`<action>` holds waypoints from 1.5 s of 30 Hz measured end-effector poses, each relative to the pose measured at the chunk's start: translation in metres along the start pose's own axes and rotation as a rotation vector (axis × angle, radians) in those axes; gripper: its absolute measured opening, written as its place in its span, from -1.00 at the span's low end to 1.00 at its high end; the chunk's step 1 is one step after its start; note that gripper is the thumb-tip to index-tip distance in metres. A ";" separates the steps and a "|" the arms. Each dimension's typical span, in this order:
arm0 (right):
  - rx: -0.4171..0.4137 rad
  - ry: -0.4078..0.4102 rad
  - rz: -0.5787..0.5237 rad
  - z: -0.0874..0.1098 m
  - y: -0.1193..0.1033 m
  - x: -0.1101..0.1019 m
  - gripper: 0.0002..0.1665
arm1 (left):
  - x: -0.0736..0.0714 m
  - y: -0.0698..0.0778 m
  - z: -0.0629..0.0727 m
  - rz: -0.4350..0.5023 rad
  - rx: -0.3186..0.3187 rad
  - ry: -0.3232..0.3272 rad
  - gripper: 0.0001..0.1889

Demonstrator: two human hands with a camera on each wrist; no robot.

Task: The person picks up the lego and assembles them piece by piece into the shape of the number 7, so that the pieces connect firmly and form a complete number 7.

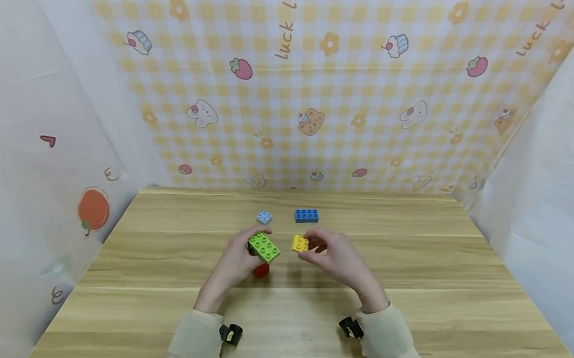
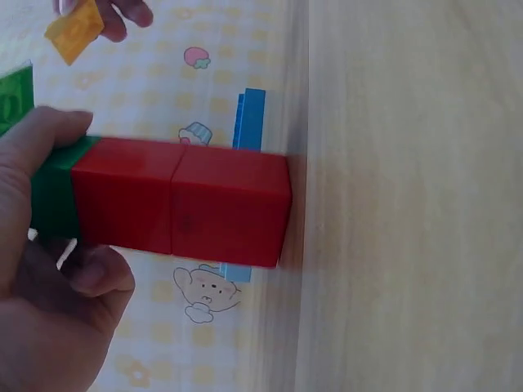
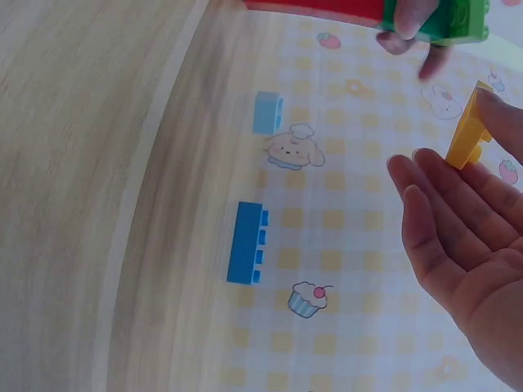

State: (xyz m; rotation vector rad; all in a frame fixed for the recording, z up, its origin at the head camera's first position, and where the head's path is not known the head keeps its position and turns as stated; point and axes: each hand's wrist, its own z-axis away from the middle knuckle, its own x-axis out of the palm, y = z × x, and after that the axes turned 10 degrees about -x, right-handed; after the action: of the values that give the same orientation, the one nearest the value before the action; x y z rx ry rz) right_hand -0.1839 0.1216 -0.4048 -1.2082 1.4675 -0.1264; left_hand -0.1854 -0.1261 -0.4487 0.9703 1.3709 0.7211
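My left hand (image 1: 238, 258) grips a stack of toy building bricks with a light green studded brick (image 1: 264, 247) at its top. In the left wrist view the stack has a dark green brick (image 2: 57, 189) under the fingers and two red bricks (image 2: 231, 206) below that. Between the thumb and fingers of my right hand (image 1: 337, 258) a small yellow brick (image 1: 299, 243) is pinched, a little to the right of the stack and apart from it. The right wrist view shows the yellow brick (image 3: 469, 131) on edge, studs toward the palm.
Behind the hands, a small light blue brick (image 1: 264, 217) and a longer blue brick (image 1: 307, 215) lie on the wooden table (image 1: 405, 238). A patterned checked backdrop (image 1: 283, 93) rises at the table's far edge, with pale sheets on both sides.
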 end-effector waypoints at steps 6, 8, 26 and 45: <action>-0.016 0.011 0.011 0.000 -0.005 0.000 -0.68 | 0.002 0.002 0.001 -0.064 0.040 0.031 -0.53; -0.025 0.013 0.016 -0.001 -0.006 -0.001 -0.68 | 0.002 0.002 0.001 -0.092 0.060 0.025 -0.48; -0.050 0.018 0.019 -0.001 -0.006 -0.001 -0.65 | 0.003 0.001 0.002 -0.133 0.129 -0.030 -0.60; -0.058 0.006 -0.019 -0.001 -0.001 0.000 -0.68 | -0.004 0.003 0.002 0.141 0.015 -0.147 -0.61</action>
State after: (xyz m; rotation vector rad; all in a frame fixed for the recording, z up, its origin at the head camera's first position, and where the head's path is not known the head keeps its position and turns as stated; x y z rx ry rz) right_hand -0.1843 0.1205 -0.4038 -1.2700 1.4741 -0.1005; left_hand -0.1835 -0.1284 -0.4447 1.1184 1.1902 0.7310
